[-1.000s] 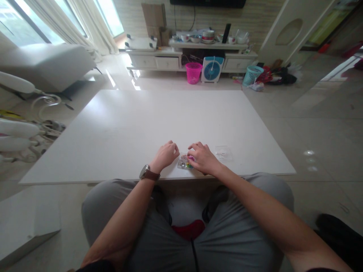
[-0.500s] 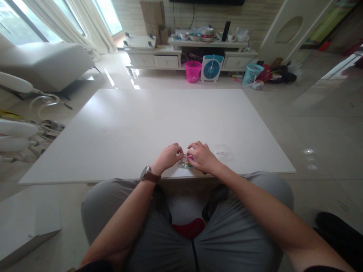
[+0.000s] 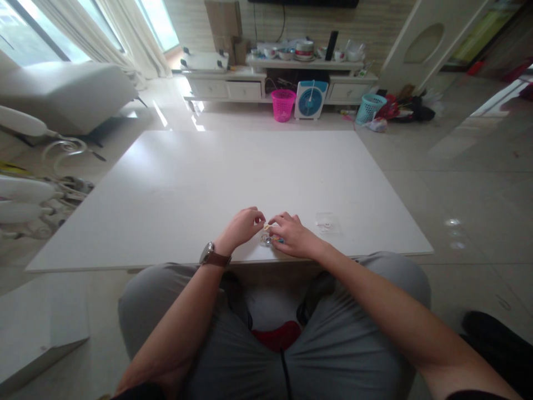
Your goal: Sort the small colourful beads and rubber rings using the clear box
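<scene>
My left hand (image 3: pixel 242 226), with a brown-strapped watch (image 3: pixel 212 255) on its wrist, is closed in a pinch near the table's front edge. What its fingertips hold is too small to make out. Facing it, my right hand (image 3: pixel 291 234) pinches a small yellowish-white piece (image 3: pixel 267 227) between thumb and forefinger. Just below the fingertips a small clear container (image 3: pixel 265 240) lies on the white table (image 3: pixel 233 178). Small colourful pieces (image 3: pixel 277 239) show beside it, partly hidden under my right hand.
To the right of my hands a flat clear plastic tray (image 3: pixel 328 224) holds small white bits. Beyond the table stand a pink basket (image 3: pixel 283 105), a blue-and-white fan (image 3: pixel 311 100) and a low cabinet (image 3: pixel 245 90). A grey sofa (image 3: pixel 70 94) is at the far left.
Both hands have shifted slightly left and up from the clear container, uncovering more of it. A yellowish-white piece now shows between the fingertips, and the purple piece seen before is out of sight.
</scene>
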`<state>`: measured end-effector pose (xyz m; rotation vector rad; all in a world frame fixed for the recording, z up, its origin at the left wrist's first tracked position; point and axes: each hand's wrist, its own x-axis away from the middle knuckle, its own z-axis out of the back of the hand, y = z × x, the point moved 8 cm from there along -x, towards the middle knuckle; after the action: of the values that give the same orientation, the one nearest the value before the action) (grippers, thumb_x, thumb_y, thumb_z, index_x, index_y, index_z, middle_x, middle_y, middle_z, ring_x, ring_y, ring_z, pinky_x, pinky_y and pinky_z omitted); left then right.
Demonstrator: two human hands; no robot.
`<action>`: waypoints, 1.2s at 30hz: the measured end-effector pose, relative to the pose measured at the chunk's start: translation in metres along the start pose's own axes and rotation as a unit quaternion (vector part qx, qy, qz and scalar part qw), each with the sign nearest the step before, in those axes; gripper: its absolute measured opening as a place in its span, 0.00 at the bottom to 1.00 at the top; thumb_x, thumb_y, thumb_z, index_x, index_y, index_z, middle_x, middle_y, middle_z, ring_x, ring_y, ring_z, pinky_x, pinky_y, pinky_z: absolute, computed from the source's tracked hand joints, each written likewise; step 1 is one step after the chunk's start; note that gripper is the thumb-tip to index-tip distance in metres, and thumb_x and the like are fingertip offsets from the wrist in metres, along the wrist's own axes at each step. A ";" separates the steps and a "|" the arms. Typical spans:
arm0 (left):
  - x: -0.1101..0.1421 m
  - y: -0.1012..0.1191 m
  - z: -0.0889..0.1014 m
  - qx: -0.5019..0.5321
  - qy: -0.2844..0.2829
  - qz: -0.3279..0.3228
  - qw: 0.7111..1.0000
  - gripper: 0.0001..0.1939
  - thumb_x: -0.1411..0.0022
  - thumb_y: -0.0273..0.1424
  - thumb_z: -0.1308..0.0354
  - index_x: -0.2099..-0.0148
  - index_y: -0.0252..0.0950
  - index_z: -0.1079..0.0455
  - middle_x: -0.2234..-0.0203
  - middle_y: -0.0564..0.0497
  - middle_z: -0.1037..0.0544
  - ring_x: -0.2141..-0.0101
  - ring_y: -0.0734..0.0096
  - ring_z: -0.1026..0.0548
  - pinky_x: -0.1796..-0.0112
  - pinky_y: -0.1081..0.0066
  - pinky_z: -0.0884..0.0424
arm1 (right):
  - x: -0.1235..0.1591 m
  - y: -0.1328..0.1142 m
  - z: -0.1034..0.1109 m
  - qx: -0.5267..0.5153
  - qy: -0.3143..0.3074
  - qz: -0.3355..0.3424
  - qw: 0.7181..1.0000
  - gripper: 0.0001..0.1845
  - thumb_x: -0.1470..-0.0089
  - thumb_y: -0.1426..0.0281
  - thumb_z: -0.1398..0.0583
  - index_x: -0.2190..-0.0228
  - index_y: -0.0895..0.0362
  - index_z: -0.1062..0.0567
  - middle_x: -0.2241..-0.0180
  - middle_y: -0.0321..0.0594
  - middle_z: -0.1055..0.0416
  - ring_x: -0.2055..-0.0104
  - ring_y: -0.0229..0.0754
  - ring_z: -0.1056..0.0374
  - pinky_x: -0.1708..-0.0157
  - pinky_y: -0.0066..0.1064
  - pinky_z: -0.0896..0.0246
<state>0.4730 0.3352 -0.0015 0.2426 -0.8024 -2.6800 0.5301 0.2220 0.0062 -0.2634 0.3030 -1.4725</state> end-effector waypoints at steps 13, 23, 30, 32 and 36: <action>0.001 0.002 0.008 -0.002 0.014 0.005 1.000 0.11 0.37 0.28 0.47 0.65 0.35 0.22 0.70 0.48 0.24 0.70 0.69 0.28 0.65 0.69 0.33 | 0.000 -0.019 -0.005 0.030 -0.040 0.091 0.995 0.13 0.33 0.67 0.45 0.61 0.57 0.20 0.54 0.49 0.25 0.45 0.51 0.41 0.51 0.44 0.53; 0.000 0.001 0.006 -0.004 0.004 0.001 1.000 0.11 0.37 0.28 0.48 0.65 0.34 0.23 0.70 0.48 0.24 0.70 0.69 0.28 0.65 0.70 0.34 | -0.001 -0.017 -0.011 0.046 -0.053 0.089 0.993 0.13 0.34 0.67 0.44 0.59 0.59 0.21 0.52 0.50 0.24 0.44 0.52 0.40 0.50 0.44 0.55; 0.000 0.001 0.005 -0.005 0.001 0.004 1.000 0.12 0.37 0.28 0.48 0.64 0.34 0.23 0.69 0.48 0.23 0.70 0.70 0.28 0.65 0.70 0.33 | -0.002 -0.015 -0.005 0.029 -0.032 0.085 0.995 0.13 0.34 0.68 0.44 0.61 0.59 0.20 0.53 0.49 0.23 0.45 0.51 0.39 0.50 0.45 0.55; 0.000 0.002 0.005 -0.005 0.001 0.004 1.000 0.12 0.37 0.28 0.48 0.64 0.34 0.23 0.69 0.48 0.23 0.70 0.70 0.28 0.65 0.70 0.33 | -0.001 -0.015 -0.006 0.025 -0.039 0.086 0.995 0.12 0.34 0.67 0.43 0.61 0.58 0.20 0.53 0.49 0.23 0.44 0.52 0.39 0.50 0.45 0.55; 0.001 0.002 0.005 -0.003 0.000 0.004 1.000 0.11 0.37 0.28 0.48 0.65 0.35 0.23 0.70 0.49 0.24 0.70 0.69 0.28 0.65 0.69 0.33 | -0.001 -0.016 -0.010 0.023 -0.055 0.083 0.995 0.11 0.35 0.68 0.42 0.59 0.59 0.20 0.50 0.49 0.23 0.43 0.52 0.40 0.51 0.43 0.54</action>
<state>0.4718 0.3359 0.0034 0.2366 -0.7947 -2.6752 0.5118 0.2220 0.0029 -0.2739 0.1974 -1.2949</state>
